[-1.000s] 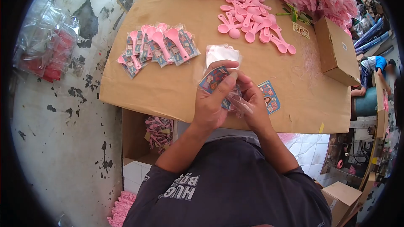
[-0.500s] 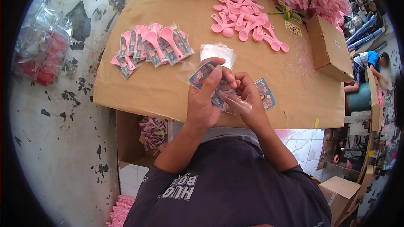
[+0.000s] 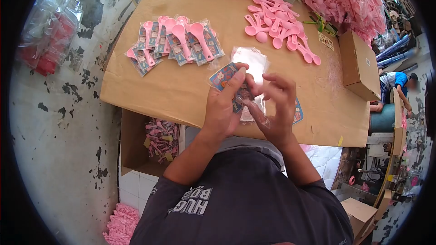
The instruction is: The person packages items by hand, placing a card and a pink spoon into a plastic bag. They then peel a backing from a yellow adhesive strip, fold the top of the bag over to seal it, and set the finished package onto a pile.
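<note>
My left hand (image 3: 223, 102) is closed on a blue printed card (image 3: 221, 77), the thumb pressed across its face. Clear plastic film (image 3: 258, 112) trails from the card toward my right hand (image 3: 278, 104). That hand's fingers are raised, parted and slightly blurred, with the film lying against its thumb side. Just beyond both hands lies a stack of clear plastic bags (image 3: 250, 58). Another blue card (image 3: 298, 111) shows partly behind my right hand. On the left are several bagged cards with pink measuring spoons (image 3: 180, 41) on them.
Loose pink measuring spoons (image 3: 284, 25) lie at the table's back right, near a cardboard box (image 3: 359, 66). Large bags of pink spoons (image 3: 347, 4) stand behind. Below the table's left edge is an open carton (image 3: 136, 143). Another person (image 3: 394, 84) is at far right.
My right hand has lifted its fingers off the film and spread them. My left hand still holds the card. The whole view has shifted slightly.
</note>
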### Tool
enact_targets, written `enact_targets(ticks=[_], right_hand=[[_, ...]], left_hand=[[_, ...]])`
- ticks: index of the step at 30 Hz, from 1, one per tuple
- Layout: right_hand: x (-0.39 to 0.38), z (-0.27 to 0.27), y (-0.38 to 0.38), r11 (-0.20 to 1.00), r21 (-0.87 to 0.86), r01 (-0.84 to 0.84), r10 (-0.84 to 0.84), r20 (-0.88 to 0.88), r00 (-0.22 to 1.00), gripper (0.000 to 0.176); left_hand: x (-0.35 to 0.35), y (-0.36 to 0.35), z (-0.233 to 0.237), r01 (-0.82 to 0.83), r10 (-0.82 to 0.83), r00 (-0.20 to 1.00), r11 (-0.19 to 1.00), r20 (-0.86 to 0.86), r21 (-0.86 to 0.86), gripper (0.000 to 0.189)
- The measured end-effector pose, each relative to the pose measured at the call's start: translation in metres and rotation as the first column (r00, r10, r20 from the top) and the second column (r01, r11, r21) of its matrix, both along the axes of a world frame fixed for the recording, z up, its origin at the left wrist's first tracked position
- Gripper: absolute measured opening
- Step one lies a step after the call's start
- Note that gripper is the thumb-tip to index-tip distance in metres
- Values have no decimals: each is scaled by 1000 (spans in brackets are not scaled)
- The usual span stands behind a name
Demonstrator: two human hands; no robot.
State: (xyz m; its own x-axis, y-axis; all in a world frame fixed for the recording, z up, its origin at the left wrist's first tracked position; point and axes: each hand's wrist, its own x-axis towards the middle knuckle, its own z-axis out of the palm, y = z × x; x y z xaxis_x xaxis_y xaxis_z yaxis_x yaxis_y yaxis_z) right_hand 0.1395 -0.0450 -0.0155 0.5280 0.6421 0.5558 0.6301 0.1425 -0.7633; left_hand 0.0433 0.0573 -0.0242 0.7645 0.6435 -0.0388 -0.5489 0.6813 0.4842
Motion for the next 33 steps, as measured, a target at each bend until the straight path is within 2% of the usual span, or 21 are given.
enact_targets(ticks=[1, 2, 3, 4, 6, 7, 8, 9, 10, 12, 15, 18, 20, 22, 23, 27, 29, 30, 32, 33], right_hand=[[9, 3, -3, 997, 23, -69, 59, 303, 951, 39], [14, 6, -6, 990, 21, -140, 102, 578, 809, 30], [11, 14, -10, 986, -13, -164, 142, 576, 805, 19], [12, 14, -14, 988, -14, -152, 132, 579, 805, 19], [18, 15, -21, 974, -119, -193, 226, 560, 797, 22], [22, 17, -22, 968, -133, -212, 251, 522, 815, 18], [28, 17, -24, 970, -132, -203, 242, 524, 817, 18], [35, 16, -26, 967, -156, -200, 248, 416, 875, 16], [43, 16, -28, 963, -179, -203, 250, 300, 921, 14], [76, 23, -20, 968, -229, -103, 167, 278, 946, 10], [126, 32, 7, 917, -397, 44, 21, 158, 987, 12], [187, 3, 40, 885, -455, 98, 9, 228, 974, 15], [215, -16, 55, 883, -399, 247, 56, 613, 788, 22], [230, -13, 65, 862, -438, 257, 104, 647, 755, 25], [234, -15, 66, 832, -483, 271, 159, 677, 719, 28], [235, -1, 55, 801, -524, 289, 203, 692, 693, 25], [236, -1, 50, 812, -514, 275, 272, 752, 600, 21], [238, 0, 49, 811, -515, 277, 274, 753, 598, 21], [243, 1, 46, 839, -495, 228, 355, 814, 460, 18], [241, 6, 43, 838, -495, 229, 357, 815, 456, 18]], left_hand=[[1, 4, -5, 6, -6, 1000, 1000, 1, -1, 25], [1, 9, -16, 44, -44, 999, 996, 7, -80, 24], [0, 15, -25, 84, -82, 996, 984, 17, -158, 23], [-2, 20, -33, 97, -95, 995, 983, 20, -158, 23], [-8, 34, -44, 69, -37, 992, 961, 123, -268, 21], [-11, 40, -44, 81, -49, 991, 960, 126, -267, 21], [-15, 45, -43, -23, 41, 998, 955, 54, -296, 20], [-17, 50, -42, -130, 130, 991, 941, -22, -313, 19], [-20, 52, -40, -124, 123, 992, 943, -23, -308, 19], [-25, 54, -35, -242, 228, 970, 939, -87, -243, 19], [-25, 44, -34, -201, 193, 979, 965, -62, -167, 22], [-18, 22, -27, -168, 158, 984, 977, -80, -132, 25], [-19, 11, -30, -144, 134, 987, 983, -94, -115, 27], [-22, 6, -37, -67, 61, 995, 994, -75, -88, 32], [-25, 5, -39, -67, 60, 995, 994, -81, -86, 31], [-36, 9, -43, -120, 112, 987, 990, -115, -71, 31], [-37, 13, -43, -165, 157, 980, 985, -123, -57, 29], [-36, 14, -42, -164, 156, 980, 985, -121, -59, 29], [-33, 16, -37, -147, 143, 986, 988, -90, -40, 30], [-32, 18, -36, -148, 144, 986, 988, -85, -43, 30]])
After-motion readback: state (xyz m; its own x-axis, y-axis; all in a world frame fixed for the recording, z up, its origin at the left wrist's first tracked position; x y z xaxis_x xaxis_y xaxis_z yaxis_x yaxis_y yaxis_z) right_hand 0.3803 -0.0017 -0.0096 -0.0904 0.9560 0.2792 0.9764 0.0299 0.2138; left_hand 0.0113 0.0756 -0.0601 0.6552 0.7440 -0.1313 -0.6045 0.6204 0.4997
